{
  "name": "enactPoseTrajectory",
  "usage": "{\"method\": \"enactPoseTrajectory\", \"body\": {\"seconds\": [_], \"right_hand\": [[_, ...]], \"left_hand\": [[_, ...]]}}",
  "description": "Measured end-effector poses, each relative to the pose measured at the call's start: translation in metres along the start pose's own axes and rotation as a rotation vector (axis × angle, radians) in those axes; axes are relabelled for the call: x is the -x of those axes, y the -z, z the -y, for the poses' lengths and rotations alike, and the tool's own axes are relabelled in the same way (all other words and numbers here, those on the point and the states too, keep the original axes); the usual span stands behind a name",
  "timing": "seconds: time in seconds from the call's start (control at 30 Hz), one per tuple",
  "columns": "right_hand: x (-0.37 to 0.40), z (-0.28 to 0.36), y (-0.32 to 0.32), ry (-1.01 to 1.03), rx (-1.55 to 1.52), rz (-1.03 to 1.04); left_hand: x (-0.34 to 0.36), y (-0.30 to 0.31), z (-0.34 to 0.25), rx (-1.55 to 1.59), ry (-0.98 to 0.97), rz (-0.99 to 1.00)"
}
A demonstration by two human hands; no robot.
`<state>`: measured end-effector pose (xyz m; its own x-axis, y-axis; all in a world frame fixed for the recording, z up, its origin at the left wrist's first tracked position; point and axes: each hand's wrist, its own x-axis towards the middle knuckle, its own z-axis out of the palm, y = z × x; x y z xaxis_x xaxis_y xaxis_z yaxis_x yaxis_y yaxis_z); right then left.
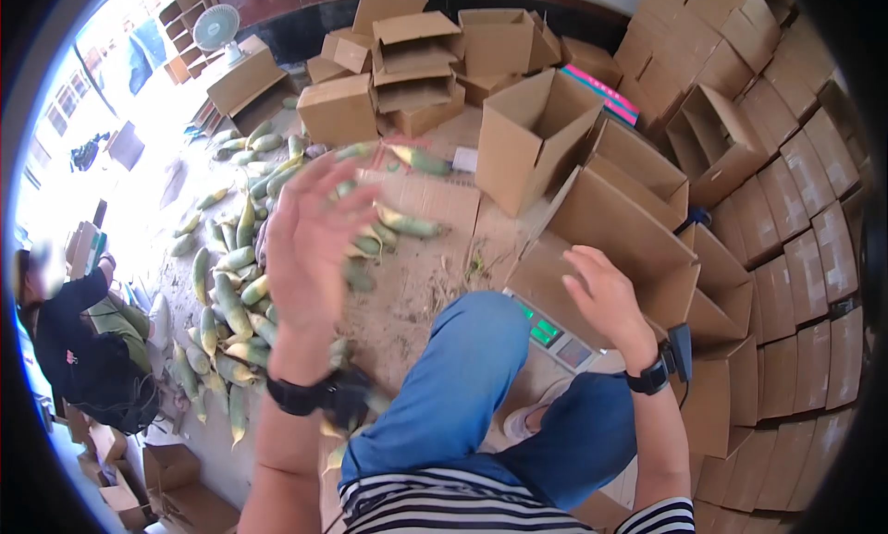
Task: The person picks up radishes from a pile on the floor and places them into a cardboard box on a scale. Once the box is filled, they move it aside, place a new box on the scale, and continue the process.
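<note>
My left hand [310,243] is raised with its fingers spread and somewhat blurred; nothing is in it. Behind and below it, a pile of long green radishes with pale ends [231,298] covers the floor. My right hand [601,294] hovers with fingers apart, also holding nothing. Just under it is a digital scale [544,331] with a lit green display. An open cardboard box [615,224] stands right behind the scale, its near side close to my right fingers. Whether the box rests on the scale is hidden.
Open boxes [412,53] are heaped at the back wall, and stacked cartons [782,229] line the right side. A person in dark clothing [83,349] sits at the left. A fan [218,30] stands at the back left. One radish [419,159] lies near a flattened cardboard sheet [430,196].
</note>
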<state>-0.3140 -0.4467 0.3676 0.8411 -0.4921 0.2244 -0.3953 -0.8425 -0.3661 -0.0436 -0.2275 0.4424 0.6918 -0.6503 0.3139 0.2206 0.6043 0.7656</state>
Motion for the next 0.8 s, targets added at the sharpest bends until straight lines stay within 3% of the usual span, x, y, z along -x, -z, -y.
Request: {"method": "enactPoseTrajectory", "body": {"seconds": [0.07,0.13,0.2,0.27,0.37,0.43,0.57,0.63,0.73,0.8], "right_hand": [[0.022,-0.007,-0.005,-0.062,0.019,0.048],[0.029,-0.006,-0.010,-0.115,0.038,0.087],[0.028,-0.004,-0.007,-0.069,0.058,0.129],[0.029,-0.005,-0.009,-0.060,0.041,0.136],[0.029,-0.004,-0.015,-0.015,0.057,0.184],[0.027,-0.001,-0.016,-0.018,0.056,0.230],[0.024,0.001,-0.024,0.016,0.042,0.243],[0.024,0.000,-0.027,0.019,0.061,0.252],[0.026,-0.005,-0.032,-0.002,0.091,0.257],[0.027,-0.009,-0.037,-0.025,0.094,0.275]], "left_hand": [[0.020,0.052,0.002,-0.856,-0.089,-0.110],[0.051,0.135,0.025,-1.459,0.207,0.062],[0.107,0.204,0.041,-1.983,0.428,0.405],[0.145,0.225,0.048,-2.096,0.993,0.497],[0.209,0.282,0.074,-1.955,1.121,0.382],[0.238,0.309,0.092,-1.660,1.282,0.256],[0.274,0.343,0.125,-1.630,1.203,0.075],[0.264,0.320,0.136,-1.732,0.889,-0.190],[0.238,0.317,0.157,-1.836,0.789,-0.102],[0.229,0.318,0.168,-1.843,0.823,-0.120]]}}
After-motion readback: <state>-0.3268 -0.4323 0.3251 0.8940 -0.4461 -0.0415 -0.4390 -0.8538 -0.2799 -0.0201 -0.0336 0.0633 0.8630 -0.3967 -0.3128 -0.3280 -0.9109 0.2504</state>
